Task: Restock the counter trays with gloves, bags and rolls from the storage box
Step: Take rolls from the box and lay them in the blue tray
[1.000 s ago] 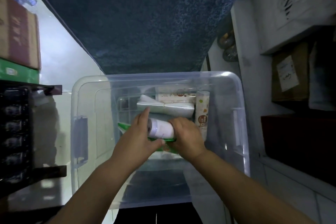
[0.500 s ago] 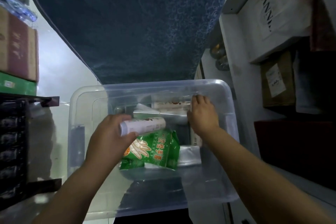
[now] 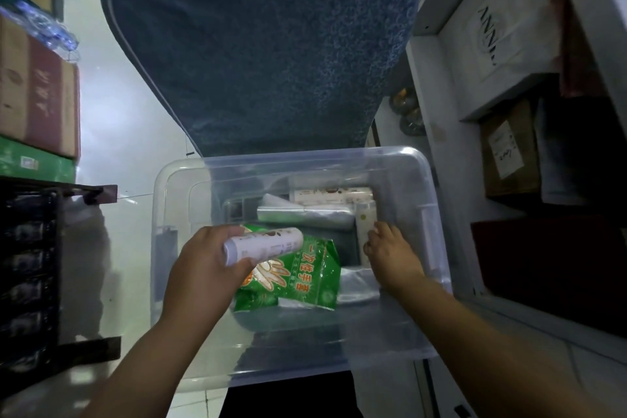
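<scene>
Clear plastic storage box [image 3: 428, 180] carries the stock. Lying inside: green glove pack [image 3: 302, 276] at front, silver bag pkg [image 3: 305, 214] behind, white rolls [image 3: 330, 194] at back wall, upright roll [image 3: 364, 224] at right.

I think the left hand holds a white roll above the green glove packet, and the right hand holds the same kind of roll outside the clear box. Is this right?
Not quite. The head view shows the right hand inside the clear box, reaching a roll standing by its right wall. The left hand does hold a white roll above the green glove packet.
</scene>
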